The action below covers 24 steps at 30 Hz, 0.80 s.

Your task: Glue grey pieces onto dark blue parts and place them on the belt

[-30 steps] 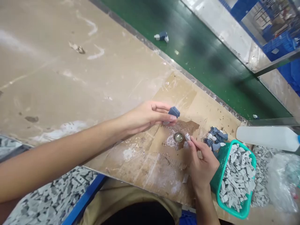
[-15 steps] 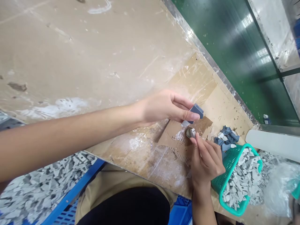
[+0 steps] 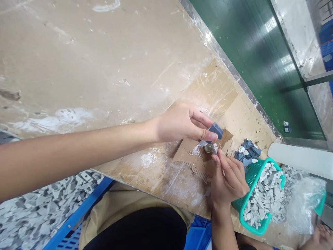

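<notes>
My left hand [image 3: 179, 125] is closed on a blue-grey plastic block [image 3: 216, 131], gripped between thumb and fingers. A small pale piece [image 3: 203, 143] shows just under the block; I cannot tell whether it is joined to it. My right hand [image 3: 230, 178] pinches a small light-grey plastic piece [image 3: 214, 149] close below the block, apart from it. Beside that piece a small round metal cap [image 3: 207, 148] with a ridged rim sits on torn brown cardboard [image 3: 186, 152], partly hidden by the pieces and fingers.
Blue-grey parts [image 3: 248, 150] lie heaped behind a green basket [image 3: 256, 230] of light-grey pieces. A clear plastic bag [image 3: 301, 205] lies to its right. At lower left is a blue crate [image 3: 78, 215] full of grey pieces. Another person's hand [image 3: 322, 238] shows at lower right.
The light-grey piece in my right hand has moved slightly off the metal cap, and the block is a little lower. Another person's hand has come into view at lower right. The view has shifted slightly.
</notes>
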Each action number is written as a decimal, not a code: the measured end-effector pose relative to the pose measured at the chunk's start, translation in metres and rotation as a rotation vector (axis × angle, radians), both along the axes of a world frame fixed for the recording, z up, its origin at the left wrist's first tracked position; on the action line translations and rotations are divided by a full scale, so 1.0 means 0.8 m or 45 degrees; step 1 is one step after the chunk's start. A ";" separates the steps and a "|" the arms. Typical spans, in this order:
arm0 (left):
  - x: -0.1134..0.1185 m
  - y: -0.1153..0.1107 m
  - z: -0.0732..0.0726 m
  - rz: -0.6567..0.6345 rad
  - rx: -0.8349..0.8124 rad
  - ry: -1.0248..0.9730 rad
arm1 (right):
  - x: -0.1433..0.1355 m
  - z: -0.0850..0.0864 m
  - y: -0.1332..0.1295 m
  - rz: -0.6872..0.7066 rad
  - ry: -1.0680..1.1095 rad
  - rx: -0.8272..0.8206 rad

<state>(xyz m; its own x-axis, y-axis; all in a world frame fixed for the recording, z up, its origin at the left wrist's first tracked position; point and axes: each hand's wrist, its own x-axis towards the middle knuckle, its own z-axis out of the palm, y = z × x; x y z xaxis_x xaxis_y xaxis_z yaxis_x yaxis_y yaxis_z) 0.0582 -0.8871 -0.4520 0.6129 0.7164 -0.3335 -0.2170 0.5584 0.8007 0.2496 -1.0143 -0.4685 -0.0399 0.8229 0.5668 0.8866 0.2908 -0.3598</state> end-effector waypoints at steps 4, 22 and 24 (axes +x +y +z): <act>0.005 -0.012 -0.004 -0.059 0.100 0.019 | -0.005 0.008 0.003 -0.112 0.424 0.110; 0.015 -0.055 0.002 -0.056 0.219 -0.177 | -0.020 0.046 -0.008 0.085 0.414 -0.080; 0.016 -0.057 0.001 -0.012 0.255 -0.122 | -0.022 0.047 -0.009 0.071 0.375 -0.109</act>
